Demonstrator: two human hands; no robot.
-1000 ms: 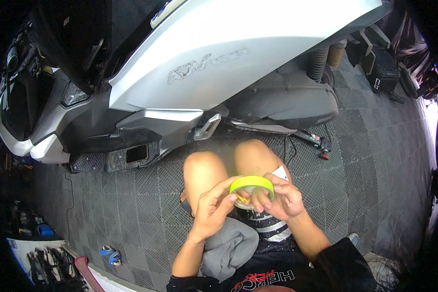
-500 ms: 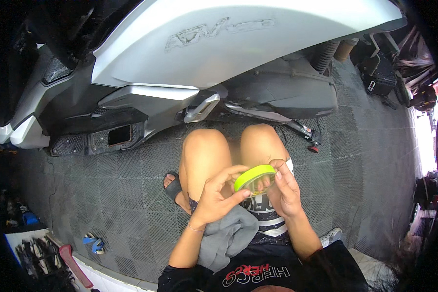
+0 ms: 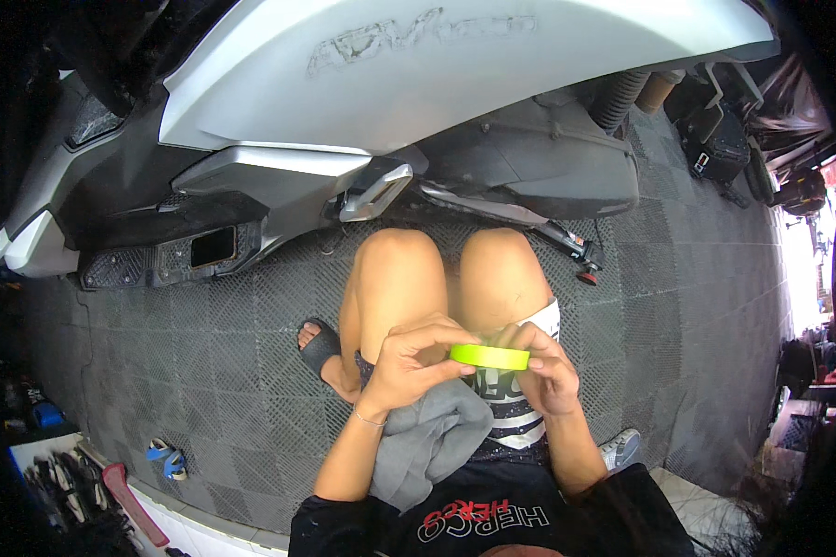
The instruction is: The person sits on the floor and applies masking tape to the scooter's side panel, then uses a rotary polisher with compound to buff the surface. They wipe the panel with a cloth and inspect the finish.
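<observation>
A roll of bright lime-green tape (image 3: pixel 489 357) is held level above my lap, its outer band facing me and its hole out of sight. My left hand (image 3: pixel 414 360) pinches its left end between thumb and fingers. At the opposite end, the fingers of my right hand (image 3: pixel 550 368) grip the roll, some of them partly hidden behind it. A grey cloth (image 3: pixel 429 444) lies crumpled across my thigh below the left hand. Beyond my knees stands a scooter with a silver side panel (image 3: pixel 455 93), which bears patchy residue in the shape of lettering.
A phone (image 3: pixel 214 247) rests on the scooter's footboard. Beside my right knee, a black and silver tool with a red end (image 3: pixel 581 265) is near the scooter's underside. Blue sandals (image 3: pixel 167 459) lie on the dark tiled floor (image 3: pixel 241 371) at left. A black case (image 3: pixel 718 153) stands at far right.
The tape roll has been tipped from showing its open ring to edge-on, and sits slightly lower. Both hands keep hold of it. The view has shifted a little.
</observation>
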